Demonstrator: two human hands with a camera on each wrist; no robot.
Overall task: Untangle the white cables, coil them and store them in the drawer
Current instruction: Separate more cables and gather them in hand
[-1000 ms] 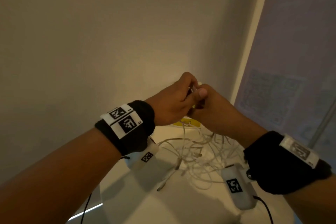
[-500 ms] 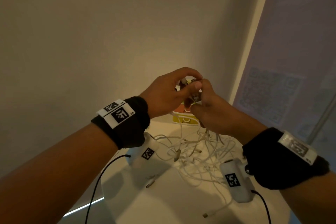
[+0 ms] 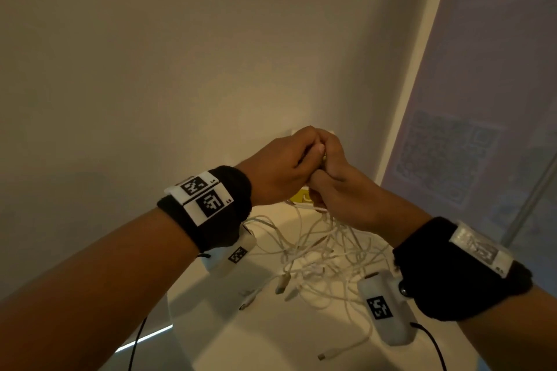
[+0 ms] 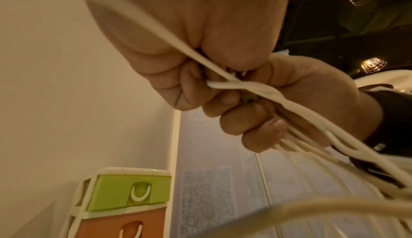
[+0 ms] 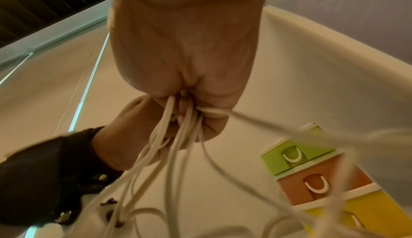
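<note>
I see both hands, left [image 3: 280,169] and right [image 3: 337,187], fisted on white cables [image 3: 319,250] at 12 o'clock above worktop [image 3: 271,337].

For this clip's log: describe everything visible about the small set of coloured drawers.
The set of drawers is a small stack in a white frame, plastic by its look. A green drawer sits on top, an orange one under it and a yellow one below. Each front has a white U-shaped handle, and all look closed. It stands against the wall, behind the white cables; neither hand touches it.
</note>
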